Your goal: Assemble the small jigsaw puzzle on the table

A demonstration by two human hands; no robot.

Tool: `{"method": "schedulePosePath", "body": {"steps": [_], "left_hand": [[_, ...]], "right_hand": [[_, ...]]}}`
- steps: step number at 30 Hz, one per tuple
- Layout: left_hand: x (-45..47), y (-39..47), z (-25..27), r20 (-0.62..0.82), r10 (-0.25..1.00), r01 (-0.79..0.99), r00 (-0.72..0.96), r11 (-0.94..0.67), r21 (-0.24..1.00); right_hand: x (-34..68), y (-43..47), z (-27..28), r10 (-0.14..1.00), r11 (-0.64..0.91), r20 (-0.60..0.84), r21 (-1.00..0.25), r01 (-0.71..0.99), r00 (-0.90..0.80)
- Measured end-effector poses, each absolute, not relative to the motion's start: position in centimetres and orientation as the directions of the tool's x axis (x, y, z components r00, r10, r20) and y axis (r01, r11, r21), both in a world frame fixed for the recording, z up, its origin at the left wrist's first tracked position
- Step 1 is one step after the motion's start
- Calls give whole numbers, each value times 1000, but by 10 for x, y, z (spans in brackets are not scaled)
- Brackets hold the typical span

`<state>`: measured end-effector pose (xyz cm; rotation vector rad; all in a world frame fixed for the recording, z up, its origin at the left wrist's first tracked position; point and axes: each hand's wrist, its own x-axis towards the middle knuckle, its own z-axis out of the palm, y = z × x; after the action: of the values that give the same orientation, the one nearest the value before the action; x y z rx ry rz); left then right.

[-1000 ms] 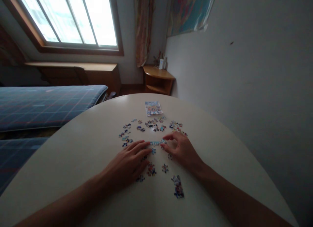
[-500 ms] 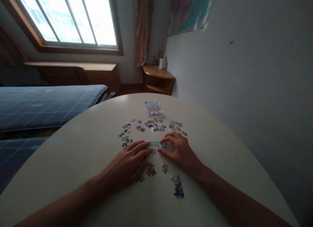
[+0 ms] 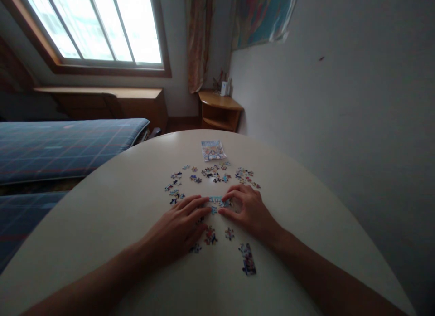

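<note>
the round white bench (image 3: 112, 207) carries everything, with a blue checked bed (image 3: 61, 146) behind it on the left. on the bench, the left hand (image 3: 178, 225) lies flat and open, palm down, its fingertips touching the left end of a short pale blue strip of joined puzzle pieces (image 3: 217, 201). the right hand (image 3: 249, 209) is curved, and its thumb and forefinger pinch the right end of the same strip. so the strip lies between both hands, its long axis running left to right, and both hands are equally near. beyond it lie scattered loose colourful puzzle pieces (image 3: 212, 173) and a small printed picture card (image 3: 212, 150). nearer to the person, a dark joined block of pieces (image 3: 248, 259) lies beside the right wrist.
</note>
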<state>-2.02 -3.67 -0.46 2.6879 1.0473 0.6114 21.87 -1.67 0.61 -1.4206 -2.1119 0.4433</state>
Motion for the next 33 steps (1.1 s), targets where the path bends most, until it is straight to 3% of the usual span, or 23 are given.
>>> {"method": "schedulePosePath", "body": {"steps": [33], "left_hand": [[-20,-37,-5,313,676,606,667,-737,300]], "right_hand": [[220,-12,2,929,358,297,-575,735,-220]]}}
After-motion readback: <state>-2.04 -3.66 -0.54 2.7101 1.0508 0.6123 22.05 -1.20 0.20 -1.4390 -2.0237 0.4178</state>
